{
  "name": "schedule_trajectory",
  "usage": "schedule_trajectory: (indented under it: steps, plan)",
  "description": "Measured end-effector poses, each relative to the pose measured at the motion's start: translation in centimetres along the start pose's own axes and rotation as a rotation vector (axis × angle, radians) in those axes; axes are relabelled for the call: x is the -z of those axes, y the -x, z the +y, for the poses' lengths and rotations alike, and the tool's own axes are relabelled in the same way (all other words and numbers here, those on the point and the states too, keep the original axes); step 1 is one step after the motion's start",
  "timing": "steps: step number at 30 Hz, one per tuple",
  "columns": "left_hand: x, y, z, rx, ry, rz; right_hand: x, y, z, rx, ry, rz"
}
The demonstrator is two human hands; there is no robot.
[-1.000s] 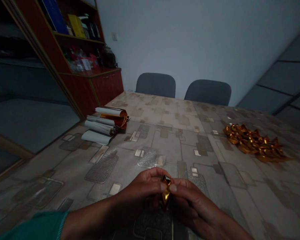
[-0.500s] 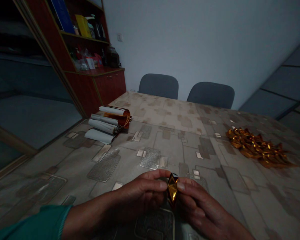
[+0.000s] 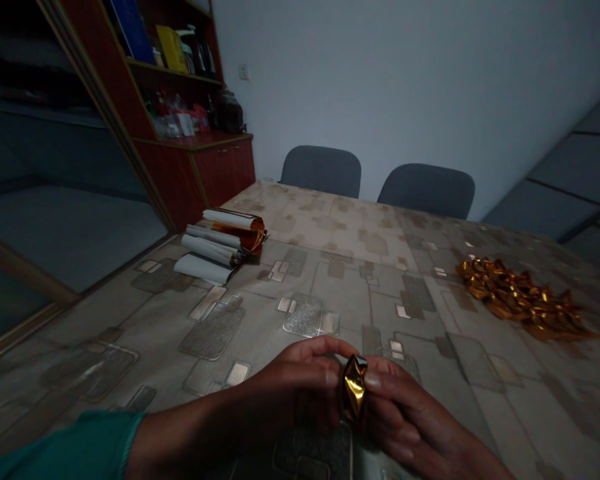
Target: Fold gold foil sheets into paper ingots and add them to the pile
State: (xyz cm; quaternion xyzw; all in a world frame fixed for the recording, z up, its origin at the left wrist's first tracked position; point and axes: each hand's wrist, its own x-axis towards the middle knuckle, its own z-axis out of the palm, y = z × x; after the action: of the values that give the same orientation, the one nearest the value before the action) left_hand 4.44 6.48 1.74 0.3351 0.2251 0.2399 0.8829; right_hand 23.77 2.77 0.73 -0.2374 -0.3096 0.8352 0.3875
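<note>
Between my two hands is a small folded piece of gold foil paper [image 3: 354, 388], shiny and creased, held above the near edge of the table. My left hand [image 3: 307, 380] grips its left side, with the forefinger reaching over the top and the thumb at the side. My right hand [image 3: 405, 410] pinches its right side between thumb and fingers. Several folded gold foil pieces [image 3: 520, 297] lie in a cluster on the right of the table. Bent sheets of white-backed gold paper [image 3: 210, 250] lie in a stack at the left.
A patterned cloth covers the table [image 3: 270, 320]. Two grey chairs [image 3: 321, 170] stand at its far side by the wall. A red-brown cabinet [image 3: 225, 170] with jars, bags and a yellow packet rises at the back left.
My hands and the gold foil piece have shifted slightly right and down in view. The piece has turned a little, and my left fingers sit differently on it.
</note>
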Motion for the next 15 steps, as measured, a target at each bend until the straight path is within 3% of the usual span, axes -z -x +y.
schedule_trajectory:
  steps: [7,15]
  plan:
    - [0.1,-0.1,-0.4,-0.022,-0.010,-0.002,-0.5,-0.1,-0.1,-0.030,-0.008,-0.023]
    - [0.2,-0.5,-1.2,-0.084,-0.170,0.114,-1.4,-0.5,0.6,-0.044,0.076,0.128]
